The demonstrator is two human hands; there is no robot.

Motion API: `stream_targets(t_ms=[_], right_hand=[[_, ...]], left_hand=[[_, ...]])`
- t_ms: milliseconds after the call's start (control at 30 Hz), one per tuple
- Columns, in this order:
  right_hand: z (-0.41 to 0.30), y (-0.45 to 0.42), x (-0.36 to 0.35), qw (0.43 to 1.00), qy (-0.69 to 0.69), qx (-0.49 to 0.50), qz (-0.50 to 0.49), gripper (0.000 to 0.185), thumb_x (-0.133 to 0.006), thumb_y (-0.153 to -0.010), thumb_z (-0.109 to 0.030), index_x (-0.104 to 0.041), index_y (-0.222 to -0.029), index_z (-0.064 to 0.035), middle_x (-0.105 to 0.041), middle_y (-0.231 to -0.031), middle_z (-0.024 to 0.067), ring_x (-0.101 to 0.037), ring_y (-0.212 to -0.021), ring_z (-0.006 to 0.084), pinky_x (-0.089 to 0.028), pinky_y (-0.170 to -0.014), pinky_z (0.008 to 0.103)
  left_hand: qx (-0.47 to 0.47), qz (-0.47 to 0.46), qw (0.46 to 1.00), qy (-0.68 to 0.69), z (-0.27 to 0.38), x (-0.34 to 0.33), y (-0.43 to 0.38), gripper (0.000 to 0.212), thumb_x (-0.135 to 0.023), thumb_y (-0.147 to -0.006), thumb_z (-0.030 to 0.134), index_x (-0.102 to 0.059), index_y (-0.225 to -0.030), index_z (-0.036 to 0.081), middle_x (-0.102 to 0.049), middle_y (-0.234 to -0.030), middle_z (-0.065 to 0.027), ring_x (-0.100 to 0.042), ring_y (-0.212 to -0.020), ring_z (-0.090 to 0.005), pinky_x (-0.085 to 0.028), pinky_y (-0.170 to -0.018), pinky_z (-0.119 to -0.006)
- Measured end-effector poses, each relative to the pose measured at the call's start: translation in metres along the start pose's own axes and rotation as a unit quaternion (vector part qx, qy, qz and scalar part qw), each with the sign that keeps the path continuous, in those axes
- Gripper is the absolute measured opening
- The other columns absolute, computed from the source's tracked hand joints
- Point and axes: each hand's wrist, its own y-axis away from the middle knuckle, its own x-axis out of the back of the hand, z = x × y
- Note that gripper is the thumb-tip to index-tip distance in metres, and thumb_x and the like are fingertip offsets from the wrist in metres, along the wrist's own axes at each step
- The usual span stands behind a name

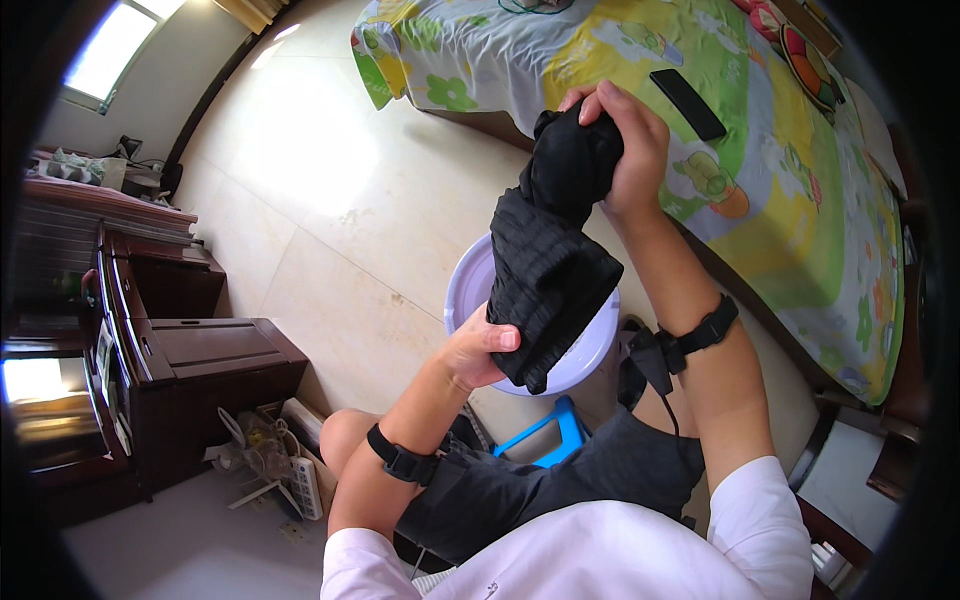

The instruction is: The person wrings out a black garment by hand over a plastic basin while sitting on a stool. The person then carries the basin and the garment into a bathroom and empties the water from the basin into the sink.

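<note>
A black cloth garment (551, 262) with a gathered, elastic-looking edge stretches between my two hands. My left hand (478, 346) grips its lower end, thumb on top of the fabric. Higher up and to the right, my right hand (632, 142) is wrapped around the other end, which is bunched into a thick bundle. Beneath the garment a pale lavender plastic basin (459, 289) stands on the floor, partly covered by the cloth. What the basin holds is mostly hidden.
Ahead and right is a bed with a cartoon-print sheet (750, 247), a black phone (688, 104) lying on it. A blue plastic stool (568, 439) sits between my legs. Dark wooden cabinets (217, 349) line the left, beside a power strip (306, 487). Tiled floor (337, 262) lies between.
</note>
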Motion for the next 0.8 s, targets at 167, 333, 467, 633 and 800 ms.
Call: stream_targets(t_ms=[167, 333, 467, 633, 800], right_hand=[[-0.004, 0.002, -0.001, 0.999, 0.052, -0.004, -0.010, 0.037, -0.057, -0.098, -0.019, -0.062, -0.069, 0.0031, -0.062, -0.072, 0.0075, -0.061, -0.081, 0.0184, -0.046, -0.083, 0.0302], [0.001, 0.008, 0.002, 0.979, 0.204, -0.020, 0.003, 0.039, -0.060, -0.097, -0.025, -0.064, -0.066, 0.0002, -0.060, -0.064, 0.0027, -0.055, -0.066, 0.0116, -0.043, -0.066, 0.0293], [0.011, 0.015, 0.001, 0.954, 0.293, -0.050, 0.046, 0.038, -0.060, -0.092, -0.027, -0.065, -0.064, -0.0010, -0.056, -0.057, 0.0057, -0.053, -0.058, 0.0144, -0.041, -0.060, 0.0317], [0.036, 0.016, 0.009, 0.928, 0.355, -0.089, 0.073, 0.036, -0.057, -0.085, -0.028, -0.067, -0.063, -0.0018, -0.059, -0.057, 0.0123, -0.060, -0.058, 0.0241, -0.045, -0.061, 0.0368], [0.044, 0.018, 0.013, 0.909, 0.392, -0.116, 0.087, 0.035, -0.056, -0.085, -0.027, -0.069, -0.063, -0.0023, -0.064, -0.061, 0.0144, -0.064, -0.062, 0.0291, -0.049, -0.065, 0.0389]], left_hand=[[-0.006, 0.117, 0.988, -0.099, 0.017, -0.031, -0.003, 0.075, -0.084, -0.069, 0.003, -0.051, -0.136, -0.003, -0.065, -0.122, -0.0112, -0.064, -0.113, -0.0226, -0.051, -0.100, -0.036], [-0.052, 0.172, 0.922, -0.342, 0.017, -0.032, -0.015, 0.060, -0.085, -0.069, 0.008, -0.060, -0.122, -0.003, -0.069, -0.110, -0.0088, -0.066, -0.102, -0.0202, -0.051, -0.094, -0.034], [-0.077, 0.261, 0.808, -0.523, 0.012, -0.035, -0.021, 0.056, -0.083, -0.067, 0.013, -0.062, -0.116, -0.003, -0.071, -0.100, -0.0137, -0.068, -0.096, -0.0236, -0.052, -0.088, -0.034], [-0.080, 0.332, 0.697, -0.631, 0.010, -0.028, -0.029, 0.055, -0.083, -0.063, 0.017, -0.062, -0.110, -0.002, -0.070, -0.090, -0.0238, -0.069, -0.089, -0.0379, -0.054, -0.079, -0.042], [-0.104, 0.349, 0.632, -0.684, 0.002, -0.017, -0.037, 0.054, -0.084, -0.063, 0.020, -0.060, -0.106, -0.002, -0.070, -0.089, -0.0264, -0.067, -0.088, -0.0444, -0.054, -0.076, -0.046]])
